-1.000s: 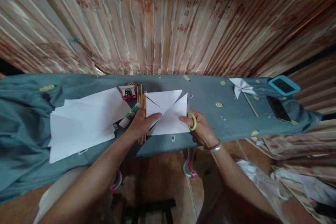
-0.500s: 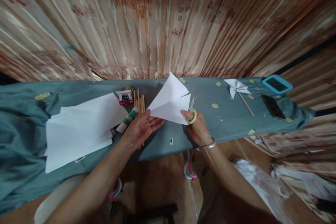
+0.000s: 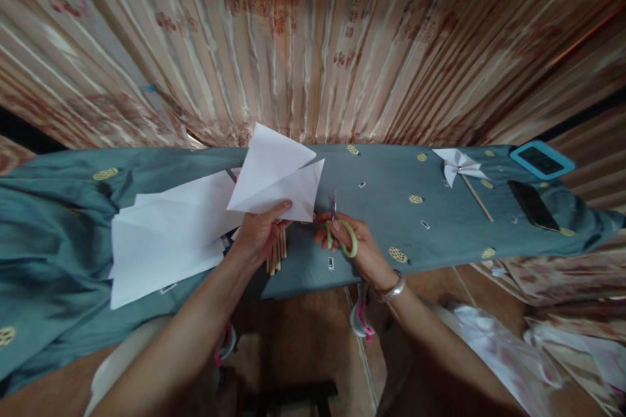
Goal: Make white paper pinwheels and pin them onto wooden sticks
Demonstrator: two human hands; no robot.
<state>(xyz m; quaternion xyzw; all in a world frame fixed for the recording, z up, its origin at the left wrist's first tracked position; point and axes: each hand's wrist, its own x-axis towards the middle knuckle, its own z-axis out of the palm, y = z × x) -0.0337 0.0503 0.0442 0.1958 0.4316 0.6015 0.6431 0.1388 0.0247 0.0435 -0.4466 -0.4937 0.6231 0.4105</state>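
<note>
My left hand pinches the lower edge of a white paper sheet, its thumb on top. One slit runs inward from the sheet's right side, and a crease shows across it. In my right hand is a pair of scissors with pale green handles, blades pointing up and away from me, just right of the paper and apart from it. Below the left hand lie several wooden sticks, partly covered. The paper hides most of a small red box behind it.
White paper sheets lie stacked on the left of the green-grey cloth. Farther right are a paper pinwheel on a stick, a black phone and a blue-framed device. A pleated curtain hangs behind the table.
The paper has moved left with my left hand, whose thumb now lies over it. My right hand has let go of the paper and holds the scissors with blades upward. The view has shifted slightly.
</note>
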